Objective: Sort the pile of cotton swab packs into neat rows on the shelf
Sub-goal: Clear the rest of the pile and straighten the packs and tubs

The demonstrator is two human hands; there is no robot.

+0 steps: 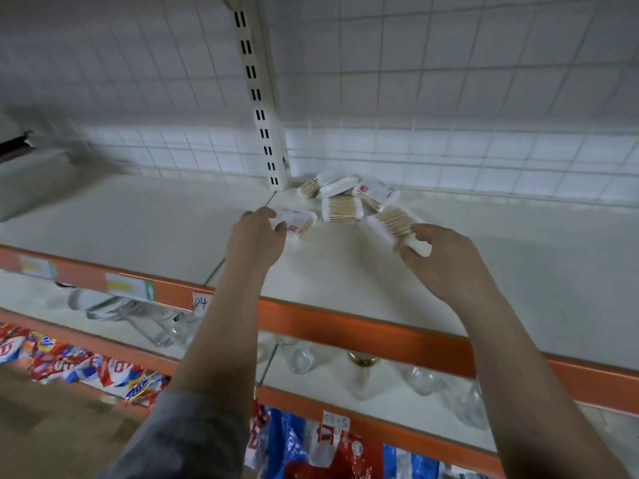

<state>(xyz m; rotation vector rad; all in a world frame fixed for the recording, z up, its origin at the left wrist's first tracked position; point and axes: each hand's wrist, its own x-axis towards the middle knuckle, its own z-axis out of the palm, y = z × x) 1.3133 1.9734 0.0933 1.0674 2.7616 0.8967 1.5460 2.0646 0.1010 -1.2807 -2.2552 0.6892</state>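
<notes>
Both arms are reaching forward over the white shelf (121, 229), whose front edge is carrying an orange strip (345, 326).

Left hand (257, 233): the fingers are curling around the near-left end of one cotton swab pack (297, 221) and are grasping it. This pack is lying on the shelf surface just left of the main pile, label side up, with its far end pointing toward the pile.

Right hand (439, 261): thumb and forefinger are pinching the near end of a second pack (394, 221). This pack is lying at the right edge of the pile, with its wooden sticks showing through the wrap, and it is extending away from the fingertips toward the back of the shelf.

The remaining pile of packs (342, 197) is lying loosely heaped between and beyond the two hands, close to the wire grid back panel (449, 98) and just right of the slotted upright post (259, 98). The packs in it are lying at mixed angles, some overlapping; an exact count cannot be read.

Below the shelf, a lower level is holding clear glassware (301, 357), and under that, coloured snack packets (86, 368) are hanging or lying in a row. A handwritten tag (200, 302) is sitting on the orange strip.
</notes>
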